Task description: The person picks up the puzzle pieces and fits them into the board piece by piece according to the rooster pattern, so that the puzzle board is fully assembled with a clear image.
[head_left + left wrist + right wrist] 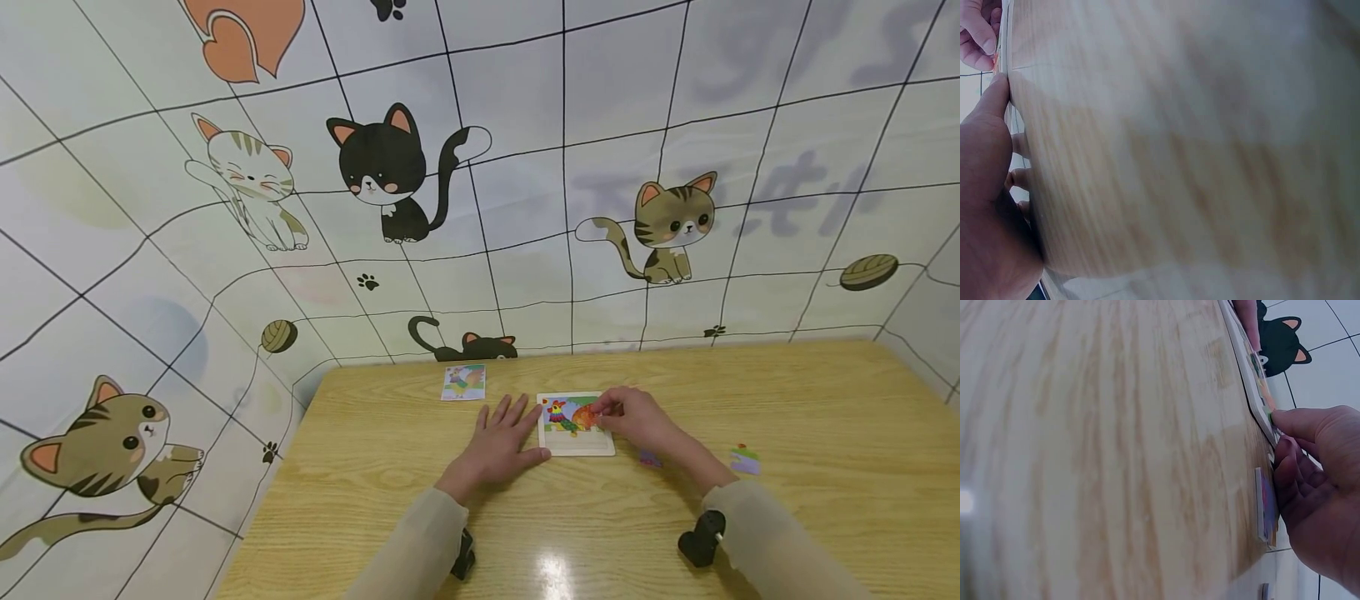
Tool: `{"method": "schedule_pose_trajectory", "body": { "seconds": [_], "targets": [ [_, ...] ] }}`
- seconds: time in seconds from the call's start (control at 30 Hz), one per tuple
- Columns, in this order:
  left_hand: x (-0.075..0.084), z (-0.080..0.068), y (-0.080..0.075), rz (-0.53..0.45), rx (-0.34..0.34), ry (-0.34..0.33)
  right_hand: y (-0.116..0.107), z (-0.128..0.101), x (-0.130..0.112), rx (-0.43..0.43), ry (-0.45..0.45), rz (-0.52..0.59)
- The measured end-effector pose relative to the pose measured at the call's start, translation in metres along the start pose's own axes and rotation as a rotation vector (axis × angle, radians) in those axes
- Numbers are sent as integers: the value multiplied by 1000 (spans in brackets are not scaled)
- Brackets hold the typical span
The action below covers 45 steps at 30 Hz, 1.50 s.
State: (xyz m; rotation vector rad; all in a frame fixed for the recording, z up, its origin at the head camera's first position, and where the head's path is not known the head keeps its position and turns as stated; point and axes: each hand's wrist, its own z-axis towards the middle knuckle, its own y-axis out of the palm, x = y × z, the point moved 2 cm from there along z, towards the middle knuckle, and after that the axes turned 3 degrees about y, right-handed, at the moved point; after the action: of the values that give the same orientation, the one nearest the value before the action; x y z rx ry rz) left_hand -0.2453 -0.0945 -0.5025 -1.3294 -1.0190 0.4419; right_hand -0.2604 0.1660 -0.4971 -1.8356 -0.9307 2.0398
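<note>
A small jigsaw puzzle in a pale frame (pixel 576 454) lies on the table, showing a colourful rooster in its upper part; a pale bare strip runs along its lower part. My left hand (pixel 501 446) rests flat to the left of it, fingers spread, thumb at the frame's lower left corner. At the frame's right side my right hand (pixel 637 419) pinches a puzzle piece (pixel 597 409) between thumb and fingers, low over the picture; the fingers hide most of that piece. Another puzzle piece (pixel 1266 506), purplish, lies on the table beneath the right hand.
A further loose piece (pixel 745 459) lies to the right, by the right forearm. Toward the back left lies a square picture card (pixel 464 382) with a paler rooster. The wooden table (pixel 360 467) meets a cat-patterned wall covering (pixel 525 208) at its back edge.
</note>
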Motion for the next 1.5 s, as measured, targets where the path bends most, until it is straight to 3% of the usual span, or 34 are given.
{"method": "schedule_pose_trajectory", "body": {
  "seconds": [0.23, 0.63, 0.83, 1.2, 1.5],
  "targets": [
    [-1, 1, 3, 10, 0, -1, 2, 2, 5, 7, 8, -19],
    [0, -1, 1, 2, -3, -7, 2, 2, 6, -12, -154, -63],
    [1, -1, 0, -4, -2, -3, 2, 2, 5, -19, -190, -77],
    [-9, 4, 12, 2, 7, 7, 0, 2, 6, -59, -153, -83],
    [0, 0, 1, 6, 0, 11, -1, 2, 7, -63, -142, -75]
  ]
}}
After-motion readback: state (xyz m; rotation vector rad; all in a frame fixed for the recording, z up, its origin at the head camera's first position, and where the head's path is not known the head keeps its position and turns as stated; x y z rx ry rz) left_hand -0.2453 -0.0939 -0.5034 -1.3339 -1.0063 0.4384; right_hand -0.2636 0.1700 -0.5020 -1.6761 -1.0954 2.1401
